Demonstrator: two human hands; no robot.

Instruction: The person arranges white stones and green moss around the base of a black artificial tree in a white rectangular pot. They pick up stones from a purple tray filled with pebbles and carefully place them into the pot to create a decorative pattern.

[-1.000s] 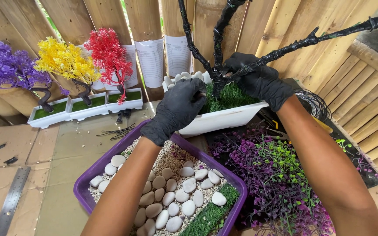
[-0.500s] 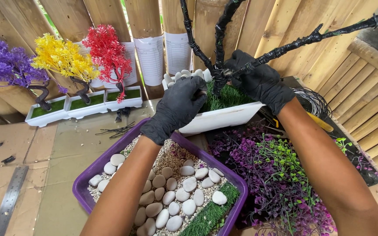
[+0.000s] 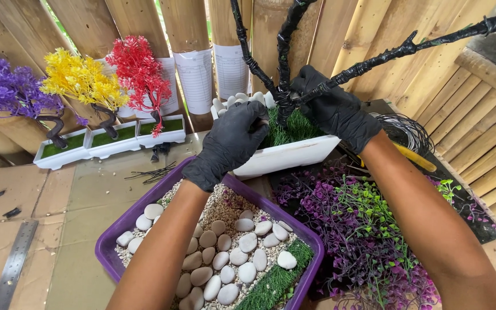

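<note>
Both your arms reach forward and away from you, bare from the elbow to the wrist, each hand in a black glove. Your left hand [image 3: 233, 138] is bent down at the wrist, back of the hand up, fingers curled under and bunched together at their tips. Your right hand [image 3: 334, 109] sits just beside it and a little farther out, knuckles up, fingers closed in a loose grip with the thumb tucked toward your left hand. The two forearms angle inward, so the hands nearly meet.
</note>
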